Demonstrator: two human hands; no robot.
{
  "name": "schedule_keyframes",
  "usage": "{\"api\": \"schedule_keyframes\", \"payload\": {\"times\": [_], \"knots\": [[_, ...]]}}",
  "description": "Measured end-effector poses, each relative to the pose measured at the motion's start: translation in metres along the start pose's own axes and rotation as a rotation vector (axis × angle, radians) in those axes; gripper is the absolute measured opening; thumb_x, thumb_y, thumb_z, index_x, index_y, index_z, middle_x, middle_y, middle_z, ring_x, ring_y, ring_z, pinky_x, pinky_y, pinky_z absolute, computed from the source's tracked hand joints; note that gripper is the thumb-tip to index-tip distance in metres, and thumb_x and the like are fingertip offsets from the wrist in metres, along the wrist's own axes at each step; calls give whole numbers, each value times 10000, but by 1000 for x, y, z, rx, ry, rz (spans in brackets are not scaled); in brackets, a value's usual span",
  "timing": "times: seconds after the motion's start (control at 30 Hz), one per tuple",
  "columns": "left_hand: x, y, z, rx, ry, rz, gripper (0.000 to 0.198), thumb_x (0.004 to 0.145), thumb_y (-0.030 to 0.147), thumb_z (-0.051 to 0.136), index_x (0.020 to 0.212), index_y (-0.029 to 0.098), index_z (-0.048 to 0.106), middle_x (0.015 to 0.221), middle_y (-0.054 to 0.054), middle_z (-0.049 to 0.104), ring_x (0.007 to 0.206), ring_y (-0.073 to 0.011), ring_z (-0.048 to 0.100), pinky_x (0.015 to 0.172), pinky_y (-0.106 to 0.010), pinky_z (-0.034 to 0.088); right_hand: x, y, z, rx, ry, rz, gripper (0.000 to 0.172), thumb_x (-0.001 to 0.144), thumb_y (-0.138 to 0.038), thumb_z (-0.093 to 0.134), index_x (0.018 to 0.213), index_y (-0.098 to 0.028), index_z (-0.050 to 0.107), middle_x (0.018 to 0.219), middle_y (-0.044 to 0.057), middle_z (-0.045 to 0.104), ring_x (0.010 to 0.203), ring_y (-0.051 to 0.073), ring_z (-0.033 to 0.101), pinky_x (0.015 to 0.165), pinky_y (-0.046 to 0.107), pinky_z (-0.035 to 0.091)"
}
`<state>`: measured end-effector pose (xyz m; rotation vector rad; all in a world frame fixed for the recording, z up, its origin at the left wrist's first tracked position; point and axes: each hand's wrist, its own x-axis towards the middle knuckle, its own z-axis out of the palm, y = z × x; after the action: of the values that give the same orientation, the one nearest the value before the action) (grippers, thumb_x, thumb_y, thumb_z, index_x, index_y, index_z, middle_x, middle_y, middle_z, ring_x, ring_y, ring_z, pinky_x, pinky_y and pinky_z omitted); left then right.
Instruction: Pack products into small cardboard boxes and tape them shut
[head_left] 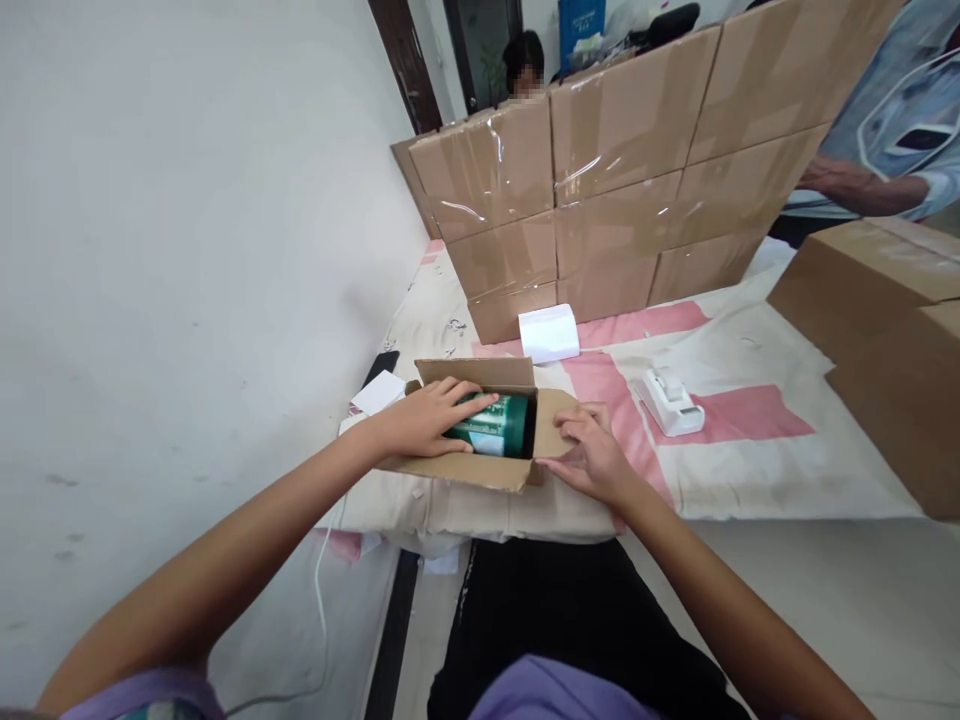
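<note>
A small open cardboard box (465,468) stands near the front edge of the cloth-covered table, its flaps spread outward. Inside it lies a green canister (514,425) on its side, with a pale label patch. My left hand (431,415) is laid over the canister's left part, the fingers on the far side and the thumb on the near side, hiding that end. At the box's right end, my right hand (589,450) has its fingers and thumb closed around the end flap (553,415).
A white tape dispenser (670,402) and a roll of white labels (549,333) are on the cloth (720,480). Stacked taped cartons (622,150) form a wall behind, with more boxes (885,330) at right. One person (525,65) is behind the cartons; another person's arm (862,188) shows at right.
</note>
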<state>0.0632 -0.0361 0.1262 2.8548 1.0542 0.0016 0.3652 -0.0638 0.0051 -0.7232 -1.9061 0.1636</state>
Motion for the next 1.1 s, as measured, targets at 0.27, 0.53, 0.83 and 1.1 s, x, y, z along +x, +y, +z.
{"api": "schedule_keyframes", "payload": {"times": [0.27,0.53,0.83,1.1], "knots": [[15,5,4,-83,0,-65,347,933,503,580,1234,400,720,1202,16,754,1009,-228,710,879,-313,484,-9,-17,15,150,221,149,617,849,-389,730,1377,-319,418,1313,160,525,1250,360,544,1003,614,515],[-60,-19,38,-611,1157,-679,658,958,727,337,1008,217,750,900,-74,767,937,-257,721,926,-424,540,12,-14,26,216,-144,106,178,903,-433,679,1000,-284,660,1151,75,705,1301,357,451,1108,602,416],[-49,7,105,-800,940,-660,662,898,430,599,1522,280,438,1522,-105,520,1356,-290,524,1109,-451,445,32,7,35,561,-81,552,960,771,-380,683,1573,-315,158,1650,134,268,1458,322,368,1100,537,434],[-12,32,45,-133,590,-669,483,900,162,425,1322,286,625,1389,-43,631,1339,-262,510,1177,-507,302,41,19,38,304,-15,281,357,864,-336,592,1210,-290,667,1243,76,631,1298,323,497,1158,567,354]]}}
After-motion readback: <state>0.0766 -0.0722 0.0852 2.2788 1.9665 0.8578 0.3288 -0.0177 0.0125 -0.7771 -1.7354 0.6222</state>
